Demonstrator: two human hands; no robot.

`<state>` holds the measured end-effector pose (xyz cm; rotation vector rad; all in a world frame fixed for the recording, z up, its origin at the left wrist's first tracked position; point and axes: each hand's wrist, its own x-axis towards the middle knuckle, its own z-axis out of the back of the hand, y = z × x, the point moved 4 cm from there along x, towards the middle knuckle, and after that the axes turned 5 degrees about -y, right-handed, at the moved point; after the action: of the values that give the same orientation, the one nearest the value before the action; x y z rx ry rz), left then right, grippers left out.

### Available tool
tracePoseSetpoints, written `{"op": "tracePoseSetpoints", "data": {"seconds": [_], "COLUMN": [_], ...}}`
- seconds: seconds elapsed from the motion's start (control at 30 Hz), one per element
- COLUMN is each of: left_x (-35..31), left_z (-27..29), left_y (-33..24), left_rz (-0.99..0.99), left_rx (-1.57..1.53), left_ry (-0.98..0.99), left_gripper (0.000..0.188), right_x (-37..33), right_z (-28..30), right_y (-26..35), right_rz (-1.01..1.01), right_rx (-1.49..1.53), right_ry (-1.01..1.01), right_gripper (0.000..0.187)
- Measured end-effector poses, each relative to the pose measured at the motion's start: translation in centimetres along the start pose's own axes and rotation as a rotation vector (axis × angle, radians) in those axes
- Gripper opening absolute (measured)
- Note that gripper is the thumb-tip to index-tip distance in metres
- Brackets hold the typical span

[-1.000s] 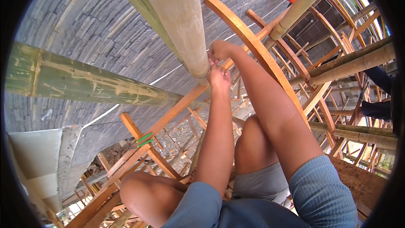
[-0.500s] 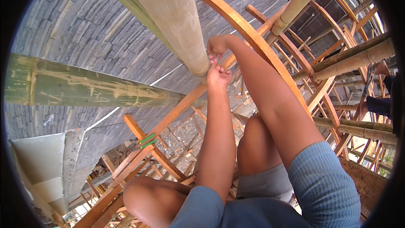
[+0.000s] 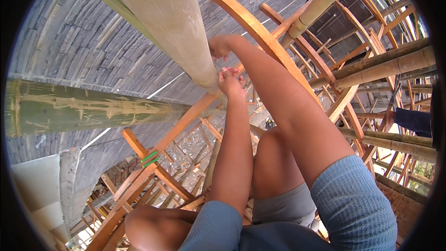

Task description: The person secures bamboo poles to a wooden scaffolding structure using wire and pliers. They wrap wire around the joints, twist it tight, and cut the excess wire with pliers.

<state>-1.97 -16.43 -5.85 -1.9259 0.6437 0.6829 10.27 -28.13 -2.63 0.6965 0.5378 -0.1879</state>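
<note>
Bamboo pole (image 3: 172,28): slanted overhead, its lower end touched by left hand (image 3: 231,82), fingers curled at the cut rim; right hand (image 3: 219,46) closed beside it, contents not discernible. Risk judged: footing lost above open timber frame (image 3: 260,32).

A grey stone-tile wall (image 3: 83,42) curves behind sunlit orange timber framing (image 3: 186,125).
</note>
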Motion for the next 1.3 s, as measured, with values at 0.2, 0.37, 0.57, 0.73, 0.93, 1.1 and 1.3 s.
{"op": "tracePoseSetpoints", "data": {"seconds": [0.2, 0.37, 0.57, 0.73, 0.93, 1.1, 1.3], "left_x": [0.4, -0.6, -0.5, -1.1, -0.3, -1.2, -1.1], "left_z": [1.4, 0.9, 0.8, 0.5, 0.9, 0.3, 0.6], "left_y": [-0.8, -0.2, -0.7, -0.8, -1.7, -1.1, -1.5], "left_rz": [0.013, -0.039, -0.120, -0.110, 0.028, 0.057, 0.048], "left_rx": [-0.046, -0.132, -0.136, -0.011, 0.022, 0.014, -0.055], "left_ry": [0.179, 0.302, 0.238, 0.167, 0.108, 0.115, 0.116], "left_gripper": [0.020, 0.021, 0.020, 0.017, 0.017, 0.017, 0.018], "right_x": [-1.7, -2.7, -4.5, -5.7, -7.0, -8.5, -7.3], "right_z": [0.1, -0.1, 0.6, 0.8, 0.2, 0.5, 1.8], "right_y": [0.2, -2.9, -1.4, -1.8, -1.2, -3.2, 3.2], "right_rz": [0.003, 0.036, 0.008, 0.035, 0.028, -0.160, -0.013], "right_rx": [0.052, 0.312, 0.262, 0.129, 0.298, 0.131, 0.533], "right_ry": [-0.010, -0.074, -0.056, -0.109, -0.324, -0.887, -0.646], "right_gripper": [0.022, 0.024, 0.026, 0.024, 0.036, 0.049, 0.075]}}
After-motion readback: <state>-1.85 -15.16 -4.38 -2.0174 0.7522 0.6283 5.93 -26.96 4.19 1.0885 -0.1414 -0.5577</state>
